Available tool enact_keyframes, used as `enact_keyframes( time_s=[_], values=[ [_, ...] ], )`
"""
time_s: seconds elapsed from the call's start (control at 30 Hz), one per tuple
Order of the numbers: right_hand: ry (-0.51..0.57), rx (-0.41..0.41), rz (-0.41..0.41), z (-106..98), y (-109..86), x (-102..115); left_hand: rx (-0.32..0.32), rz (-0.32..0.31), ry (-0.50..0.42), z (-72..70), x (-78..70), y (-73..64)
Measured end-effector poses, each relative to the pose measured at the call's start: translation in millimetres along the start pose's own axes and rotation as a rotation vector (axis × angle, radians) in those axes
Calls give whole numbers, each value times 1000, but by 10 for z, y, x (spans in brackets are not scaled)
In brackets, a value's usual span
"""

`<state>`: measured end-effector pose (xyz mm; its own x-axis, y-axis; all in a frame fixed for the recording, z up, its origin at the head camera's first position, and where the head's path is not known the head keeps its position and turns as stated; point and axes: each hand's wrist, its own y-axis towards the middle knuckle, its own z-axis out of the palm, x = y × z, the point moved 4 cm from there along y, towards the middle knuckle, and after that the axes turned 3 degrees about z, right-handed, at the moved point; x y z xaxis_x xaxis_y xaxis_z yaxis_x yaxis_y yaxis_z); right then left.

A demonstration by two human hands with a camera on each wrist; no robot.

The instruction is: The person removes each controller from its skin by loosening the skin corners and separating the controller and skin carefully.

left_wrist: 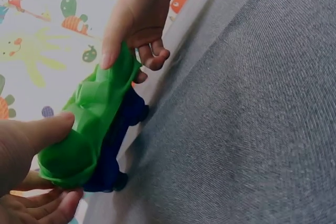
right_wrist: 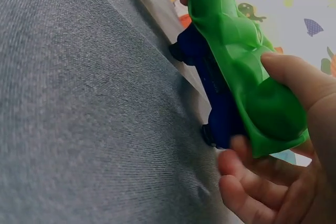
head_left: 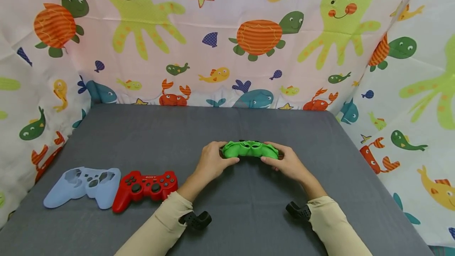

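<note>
Both hands hold a blue game controller [left_wrist: 108, 165] with a green silicone cover [head_left: 250, 149] partly over it, near the middle of the table. My left hand [head_left: 215, 160] grips the left end, its thumb on the green cover. At the right end my right hand [head_left: 287, 163] does the same, thumb on the cover and fingers against the controller's edge. In the right wrist view the blue body [right_wrist: 223, 103] sticks out from the cover on the side towards the table. Most of the controller's face is hidden.
On the table's left side lie a light blue silicone cover [head_left: 85, 187] and a red game controller [head_left: 145, 189], close together. Grey cloth [head_left: 245, 224] covers the table. A printed curtain [head_left: 220, 23] with sea animals stands along the back and both sides.
</note>
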<state>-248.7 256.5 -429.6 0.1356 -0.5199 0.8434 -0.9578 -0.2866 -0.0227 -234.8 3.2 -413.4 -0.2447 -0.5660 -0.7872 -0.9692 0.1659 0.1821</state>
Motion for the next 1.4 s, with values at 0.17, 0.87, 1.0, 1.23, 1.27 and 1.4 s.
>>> enact_keyframes(
  time_s=[0.17, 0.87, 1.0, 1.23, 1.27, 1.4],
  values=[
    [43, 17, -40, 17, 24, -34, -54, -32, -22, -6, 64, 30],
    [37, 7, -39, -45, 46, -36, -20, -76, -106, 89, 47, 21],
    [22, 8, -29, -51, 40, -49, -35, -64, -72, 115, 21, 11],
    [15, -19, -29, -55, 59, -73, -83, 28, 19, 166, -40, -25],
    [14, -19, -27, -49, 62, -79, -89, 34, 31, 174, -42, -34],
    [13, -16, -8, -6, 54, -107, -109, 46, 42, 180, -39, -83]
  ],
)
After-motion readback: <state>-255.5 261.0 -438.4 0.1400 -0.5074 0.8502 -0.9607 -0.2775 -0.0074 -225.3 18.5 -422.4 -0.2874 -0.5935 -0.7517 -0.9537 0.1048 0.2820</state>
